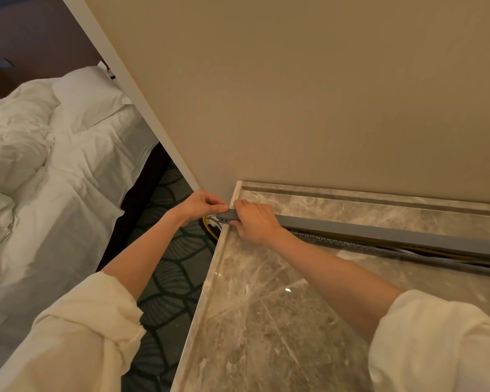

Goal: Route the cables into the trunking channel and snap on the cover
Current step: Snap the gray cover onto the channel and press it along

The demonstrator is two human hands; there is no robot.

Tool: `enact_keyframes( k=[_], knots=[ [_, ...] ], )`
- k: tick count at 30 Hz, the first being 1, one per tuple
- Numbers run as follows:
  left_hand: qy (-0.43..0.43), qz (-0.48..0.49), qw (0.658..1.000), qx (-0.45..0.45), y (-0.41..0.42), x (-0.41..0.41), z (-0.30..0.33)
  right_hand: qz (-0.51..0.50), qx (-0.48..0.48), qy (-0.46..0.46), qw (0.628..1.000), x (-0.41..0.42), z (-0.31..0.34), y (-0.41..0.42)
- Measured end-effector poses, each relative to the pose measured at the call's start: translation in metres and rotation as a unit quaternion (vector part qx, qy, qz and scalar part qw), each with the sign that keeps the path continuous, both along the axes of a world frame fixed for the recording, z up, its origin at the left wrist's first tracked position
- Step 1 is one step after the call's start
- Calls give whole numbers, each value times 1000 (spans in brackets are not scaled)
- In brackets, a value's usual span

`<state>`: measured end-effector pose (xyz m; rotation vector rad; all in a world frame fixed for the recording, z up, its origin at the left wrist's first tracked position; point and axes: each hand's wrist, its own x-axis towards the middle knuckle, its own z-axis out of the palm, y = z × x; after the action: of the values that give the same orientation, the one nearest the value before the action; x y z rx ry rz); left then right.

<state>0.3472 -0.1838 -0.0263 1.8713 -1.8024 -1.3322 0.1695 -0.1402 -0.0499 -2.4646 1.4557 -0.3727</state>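
A grey trunking cover (379, 234) lies along the marble counter (266, 306), over a slotted grey channel (337, 242) whose front side gapes at the right. Yellow and dark cables (425, 254) run inside the gap. Yellow and white cables (211, 223) hang out of the left end, over the counter's corner. My right hand (255, 220) grips the cover's left end from above. My left hand (201, 205) pinches the very tip of the trunking at the corner, fingers closed on it.
A beige wall (323, 94) rises directly behind the counter. Left of the counter lie a patterned dark carpet (167, 278) and a bed with rumpled white linen (54, 165). A raised marble lip (351, 193) runs along the wall.
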Motion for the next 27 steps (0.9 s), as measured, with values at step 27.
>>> enact_keyframes(
  k=[27],
  knots=[
    [-37,19,999,24,-3,-16,-10,43,-56,135,988,-10,-15,9]
  ],
)
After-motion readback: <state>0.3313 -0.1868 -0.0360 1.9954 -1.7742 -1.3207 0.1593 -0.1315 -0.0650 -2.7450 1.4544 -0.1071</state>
